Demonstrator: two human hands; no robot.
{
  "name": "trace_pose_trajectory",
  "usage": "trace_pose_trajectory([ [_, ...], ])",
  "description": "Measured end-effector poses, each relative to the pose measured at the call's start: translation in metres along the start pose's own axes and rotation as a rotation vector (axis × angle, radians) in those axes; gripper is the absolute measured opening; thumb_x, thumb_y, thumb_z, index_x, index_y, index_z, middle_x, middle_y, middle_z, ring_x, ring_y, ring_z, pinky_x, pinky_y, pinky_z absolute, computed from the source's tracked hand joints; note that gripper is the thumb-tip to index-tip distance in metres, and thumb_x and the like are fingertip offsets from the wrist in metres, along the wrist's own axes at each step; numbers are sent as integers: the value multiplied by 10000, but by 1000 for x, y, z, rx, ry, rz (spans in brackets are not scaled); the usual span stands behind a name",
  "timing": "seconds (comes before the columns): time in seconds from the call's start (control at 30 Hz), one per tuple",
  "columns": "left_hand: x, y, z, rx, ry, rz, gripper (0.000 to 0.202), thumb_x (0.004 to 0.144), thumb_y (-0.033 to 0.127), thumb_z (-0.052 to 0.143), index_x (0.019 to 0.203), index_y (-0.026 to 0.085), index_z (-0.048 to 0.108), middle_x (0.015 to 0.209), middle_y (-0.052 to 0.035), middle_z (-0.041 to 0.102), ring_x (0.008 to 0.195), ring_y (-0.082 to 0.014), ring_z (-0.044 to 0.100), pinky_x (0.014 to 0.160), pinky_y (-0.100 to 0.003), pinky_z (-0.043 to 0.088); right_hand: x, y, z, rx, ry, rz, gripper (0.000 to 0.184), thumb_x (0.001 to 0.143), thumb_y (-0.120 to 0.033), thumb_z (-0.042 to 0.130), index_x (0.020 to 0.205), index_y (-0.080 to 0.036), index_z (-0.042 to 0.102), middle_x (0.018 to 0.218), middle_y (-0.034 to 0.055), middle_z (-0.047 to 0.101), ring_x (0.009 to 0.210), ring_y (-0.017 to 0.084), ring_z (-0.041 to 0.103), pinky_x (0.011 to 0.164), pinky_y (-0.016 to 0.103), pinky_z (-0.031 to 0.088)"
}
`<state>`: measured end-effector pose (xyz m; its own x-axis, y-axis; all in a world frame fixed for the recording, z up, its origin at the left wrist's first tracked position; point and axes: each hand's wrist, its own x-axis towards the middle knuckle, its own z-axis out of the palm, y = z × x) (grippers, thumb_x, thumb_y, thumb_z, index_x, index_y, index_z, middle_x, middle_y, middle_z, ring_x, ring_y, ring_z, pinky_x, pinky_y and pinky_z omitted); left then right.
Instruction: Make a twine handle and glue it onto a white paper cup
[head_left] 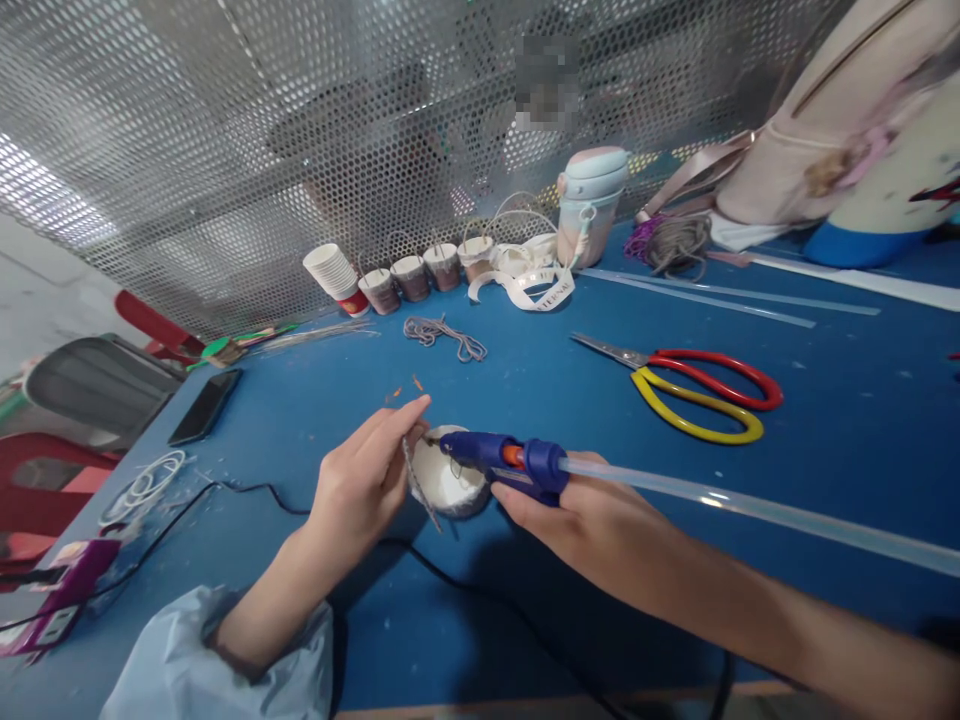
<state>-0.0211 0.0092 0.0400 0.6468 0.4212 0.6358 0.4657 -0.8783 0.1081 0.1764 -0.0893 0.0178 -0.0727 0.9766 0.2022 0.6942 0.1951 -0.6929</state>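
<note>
My right hand (559,510) grips a blue hot glue gun (540,465), with a long clear glue stick (712,497) sticking out of its rear. The gun's nozzle points left, over the rim of a white paper cup (454,487) with grey material around its outside. Closed around the cup's left side is my left hand (364,470), its fingers partly hidden. A short length of grey cord (421,485) hangs by its fingertips, across the cup's near-left edge. To the right lie large scissors (645,362) with one red and one yellow handle.
Beyond the hands are a bundle of grey cord (444,338), several covered cups (411,278) and a stack of white cups (330,272). A bottle (592,205) stands by the mesh panel. A black cable (480,590) crosses the blue table; a phone (206,407) lies left.
</note>
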Motion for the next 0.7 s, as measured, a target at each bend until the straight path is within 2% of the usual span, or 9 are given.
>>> trace_pose_trajectory([
  [0.07, 0, 0, 0, 10, -1, 1, 283, 882, 93, 531, 1156, 120, 594, 823, -48, 697, 738, -106, 659, 680, -189, 506, 1, 3, 0, -25, -45, -72, 214, 898, -246, 461, 865, -228, 672, 760, 30, 676, 796, 203, 633, 750, 306, 468],
  [0.13, 0, 0, 1, 15, -2, 8, 284, 883, 96, 531, 1160, 119, 592, 829, -52, 700, 743, -108, 660, 679, -192, 506, 0, 6, 1, -54, -60, -141, 231, 871, -204, 473, 943, -234, 690, 854, 46, 695, 891, 219, 632, 806, 322, 462],
  [0.2, -1, -1, 1, 22, 5, 18, 286, 883, 99, 534, 1162, 123, 590, 837, -52, 703, 746, -108, 662, 680, -193, 507, -1, 7, 2, -94, -64, -202, 277, 865, -198, 467, 1029, -234, 687, 966, 66, 698, 983, 243, 614, 842, 339, 454],
  [0.27, -2, -2, 1, 31, 18, 25, 284, 884, 104, 533, 1160, 133, 590, 842, -48, 704, 749, -107, 663, 686, -195, 510, -1, 5, 2, -102, -60, -213, 290, 876, -220, 458, 1061, -231, 681, 1010, 69, 696, 989, 245, 614, 827, 329, 460],
  [0.33, -2, -3, 1, 42, 31, 32, 280, 884, 106, 531, 1155, 142, 593, 840, -42, 705, 744, -105, 661, 684, -196, 510, 0, 0, 0, -40, -69, -125, 279, 888, -255, 458, 1054, -235, 682, 997, 53, 705, 940, 232, 632, 784, 304, 469],
  [0.43, -2, -4, 2, 56, 39, 40, 273, 884, 102, 527, 1144, 140, 598, 836, -41, 707, 734, -102, 658, 680, -195, 509, 3, -12, -7, 102, -109, 133, 298, 902, -333, 455, 1084, -245, 675, 977, 31, 718, 875, 220, 650, 720, 287, 469],
  [0.5, -2, -5, 2, 59, 43, 47, 267, 881, 97, 528, 1135, 131, 602, 837, -47, 709, 736, -104, 660, 687, -197, 510, 5, -18, -11, 156, -137, 227, 317, 898, -370, 457, 1097, -247, 671, 969, 27, 719, 844, 218, 650, 691, 285, 461],
  [0.7, -2, -7, 3, 80, 41, 57, 266, 882, 99, 522, 1133, 132, 604, 850, -52, 714, 753, -115, 665, 687, -207, 510, 10, -22, -12, 102, -119, 175, 273, 873, -359, 484, 962, -207, 692, 859, 41, 699, 726, 190, 608, 624, 261, 409],
])
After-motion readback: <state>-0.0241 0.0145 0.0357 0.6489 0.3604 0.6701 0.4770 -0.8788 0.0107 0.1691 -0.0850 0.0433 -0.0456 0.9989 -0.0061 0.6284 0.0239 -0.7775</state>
